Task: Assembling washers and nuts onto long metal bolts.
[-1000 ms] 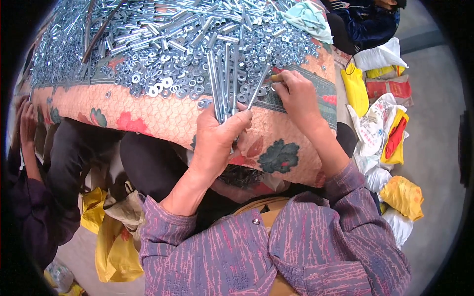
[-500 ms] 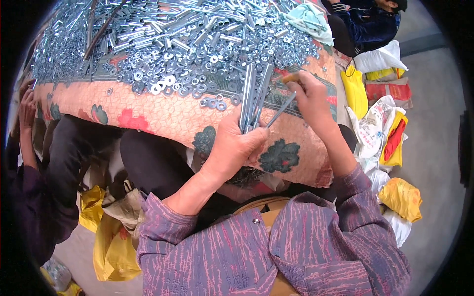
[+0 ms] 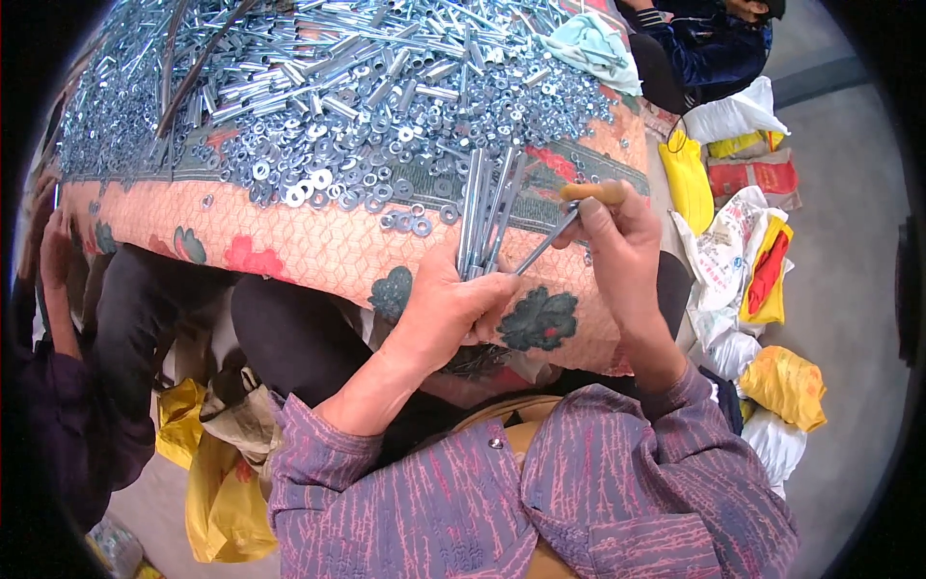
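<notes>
My left hand (image 3: pixel 449 304) is wrapped round a bundle of shiny metal tubes and rods (image 3: pixel 479 212), which stand nearly upright out of the fist. One thin metal rod (image 3: pixel 545 241) leans out of the bundle to the right. At that rod's upper end, my right hand (image 3: pixel 622 241) is closed, thumb and fingers pinched about the tip. Whether a small part is also between those fingers is hidden. A tan finger cover (image 3: pixel 593 193) sits on a right fingertip. Both hands are above the near edge of the patterned cloth (image 3: pixel 318 236).
A wide heap of washers (image 3: pixel 318 179), nuts, rods and tubes covers the table beyond my hands. A pale green cloth (image 3: pixel 593 48) lies at its far right. Bags (image 3: pixel 690 183) line the floor at right. Another person's hand (image 3: pixel 56 246) is at far left; another person (image 3: pixel 709 48) sits far right.
My right hand has come down and turned, its thumb now at the thin rod's tip. The left hand with its bundle has shifted slightly down and left.
</notes>
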Demonstrator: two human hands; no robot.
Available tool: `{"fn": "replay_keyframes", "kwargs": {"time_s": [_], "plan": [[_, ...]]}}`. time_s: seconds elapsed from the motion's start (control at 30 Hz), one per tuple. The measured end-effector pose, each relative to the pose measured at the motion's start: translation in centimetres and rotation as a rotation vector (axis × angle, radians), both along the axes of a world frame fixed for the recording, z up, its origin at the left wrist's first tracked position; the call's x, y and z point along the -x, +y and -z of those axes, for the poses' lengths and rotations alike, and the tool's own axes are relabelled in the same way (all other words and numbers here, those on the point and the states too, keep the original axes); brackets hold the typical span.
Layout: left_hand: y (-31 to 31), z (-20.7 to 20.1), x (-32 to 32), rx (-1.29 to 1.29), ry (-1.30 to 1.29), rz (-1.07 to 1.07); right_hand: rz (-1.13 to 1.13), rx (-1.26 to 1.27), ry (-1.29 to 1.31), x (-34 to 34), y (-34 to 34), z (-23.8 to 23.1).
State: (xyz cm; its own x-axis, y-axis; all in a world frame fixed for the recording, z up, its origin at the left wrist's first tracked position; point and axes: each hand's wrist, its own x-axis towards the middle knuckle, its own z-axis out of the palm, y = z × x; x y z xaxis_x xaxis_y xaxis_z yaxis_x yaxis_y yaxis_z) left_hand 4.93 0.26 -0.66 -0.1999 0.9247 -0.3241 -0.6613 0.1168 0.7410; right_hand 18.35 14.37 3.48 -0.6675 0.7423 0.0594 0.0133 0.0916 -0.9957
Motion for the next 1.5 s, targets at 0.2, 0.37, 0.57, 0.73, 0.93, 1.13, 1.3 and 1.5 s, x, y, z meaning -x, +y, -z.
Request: {"fn": "replay_keyframes", "kwargs": {"time_s": [0.2, 0.37, 0.57, 0.73, 0.93, 1.13, 1.3, 1.5], "plan": [[-0.1, -0.6, 0.2, -0.007, -0.154, 0.078, 0.075, -0.442, 0.067, -0.5, -1.3, 0.6], [-0.1, -0.1, 0.0, -0.032, -0.159, 0.038, 0.03, -0.876, -0.036, -0.5, 1.2, -0.6], [0.1, 0.3, 0.0, -0.084, -0.151, -0.034, 0.162, -0.977, -0.439, 2.2, 10.7, 4.2], [0.0, -0.2, 0.3, -0.069, -0.143, -0.011, 0.185, -1.15, -0.62, 2.6, 12.3, 5.3], [-0.1, -0.2, 0.3, -0.044, -0.129, -0.016, 0.123, -1.231, -0.559, 3.8, 11.3, 5.2], [0.0, -0.4, 0.7, -0.013, -0.128, 0.013, 0.119, -1.149, -0.441, 2.9, 12.1, 5.3], [-0.1, 0.1, 0.6, -0.05, -0.115, 0.012, -0.024, -0.278, -0.251, 1.6, 7.9, 0.5], [0.1, -0.6, 0.7, -0.064, -0.099, 0.016, -0.265, 0.226, 0.014, 0.6, 3.4, -1.1]]}}
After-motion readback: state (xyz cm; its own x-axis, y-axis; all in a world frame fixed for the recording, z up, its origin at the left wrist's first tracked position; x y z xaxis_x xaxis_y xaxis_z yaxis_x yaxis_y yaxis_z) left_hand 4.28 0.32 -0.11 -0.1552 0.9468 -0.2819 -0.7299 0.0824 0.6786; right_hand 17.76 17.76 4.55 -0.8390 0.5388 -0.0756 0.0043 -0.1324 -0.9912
